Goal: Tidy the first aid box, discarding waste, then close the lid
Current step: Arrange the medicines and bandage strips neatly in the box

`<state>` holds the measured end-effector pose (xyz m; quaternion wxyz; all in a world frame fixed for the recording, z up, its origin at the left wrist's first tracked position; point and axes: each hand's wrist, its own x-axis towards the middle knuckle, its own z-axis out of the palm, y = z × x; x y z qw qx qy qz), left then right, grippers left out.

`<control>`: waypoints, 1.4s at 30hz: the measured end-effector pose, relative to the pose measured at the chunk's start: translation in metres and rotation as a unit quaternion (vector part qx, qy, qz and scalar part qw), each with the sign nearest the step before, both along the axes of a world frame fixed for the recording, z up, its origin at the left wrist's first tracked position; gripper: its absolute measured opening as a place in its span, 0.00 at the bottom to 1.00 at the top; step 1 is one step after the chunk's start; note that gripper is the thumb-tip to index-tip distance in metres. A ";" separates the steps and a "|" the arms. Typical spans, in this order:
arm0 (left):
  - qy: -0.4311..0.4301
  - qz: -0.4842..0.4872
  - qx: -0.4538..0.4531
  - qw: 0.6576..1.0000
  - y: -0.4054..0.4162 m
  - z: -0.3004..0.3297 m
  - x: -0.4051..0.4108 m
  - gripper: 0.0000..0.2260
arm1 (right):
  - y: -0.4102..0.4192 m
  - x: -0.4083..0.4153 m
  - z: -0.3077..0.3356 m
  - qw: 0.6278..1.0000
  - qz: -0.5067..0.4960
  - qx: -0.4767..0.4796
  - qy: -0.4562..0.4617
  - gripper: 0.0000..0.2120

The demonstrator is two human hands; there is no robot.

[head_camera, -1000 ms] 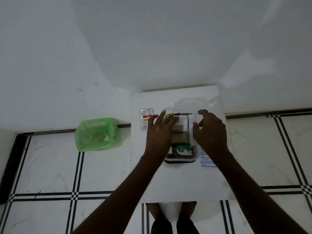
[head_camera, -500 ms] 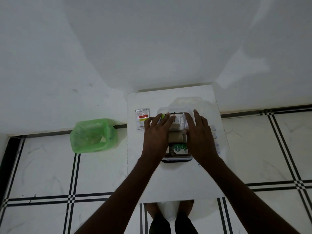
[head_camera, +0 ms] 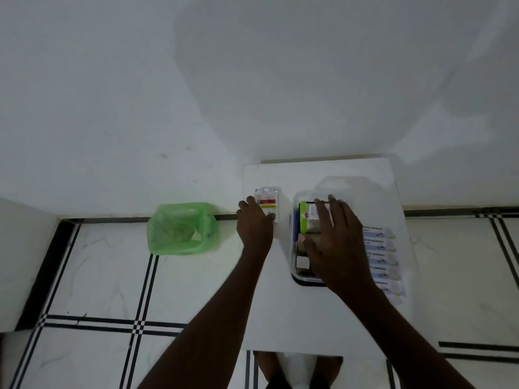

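Note:
The first aid box (head_camera: 295, 240), clear with a dark base, stands open on a small white table (head_camera: 292, 315). Inside it lie a green-and-white pack (head_camera: 307, 216) and some brown and white items. Its clear lid (head_camera: 337, 186) lies behind the box. My right hand (head_camera: 334, 242) rests flat on the box's contents, fingers spread. My left hand (head_camera: 254, 223) lies left of the box with its fingertips on a silver blister pack (head_camera: 268, 200) bearing a red and yellow label. A strip of antiseptic bandages (head_camera: 382, 254) lies right of the box.
A bin lined with a green bag (head_camera: 182, 228) stands on the tiled floor left of the table, against the white wall. My feet show under the table's near edge.
My left hand left the box and moved left onto the blister pack. My right hand shifted over the middle of the box's contents, and the bandage strip beside the box came into view.

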<state>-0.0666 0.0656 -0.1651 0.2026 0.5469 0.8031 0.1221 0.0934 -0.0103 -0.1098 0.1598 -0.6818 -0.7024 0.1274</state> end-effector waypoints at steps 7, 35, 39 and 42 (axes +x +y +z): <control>-0.208 0.125 0.078 0.967 -0.008 0.030 -0.008 0.11 | -0.004 0.001 -0.001 1.000 0.012 0.013 -0.008 0.30; -0.057 -0.106 0.146 0.982 -0.091 0.070 0.058 0.08 | -0.021 0.093 -0.071 0.916 -0.364 -0.127 0.113 0.40; -0.076 -0.106 0.155 0.979 -0.089 0.070 0.058 0.08 | -0.018 0.103 -0.069 0.889 -0.402 -0.117 0.188 0.32; -0.097 -0.091 0.158 0.978 -0.084 0.072 0.058 0.09 | -0.008 0.114 -0.054 0.864 -0.422 -0.137 0.240 0.22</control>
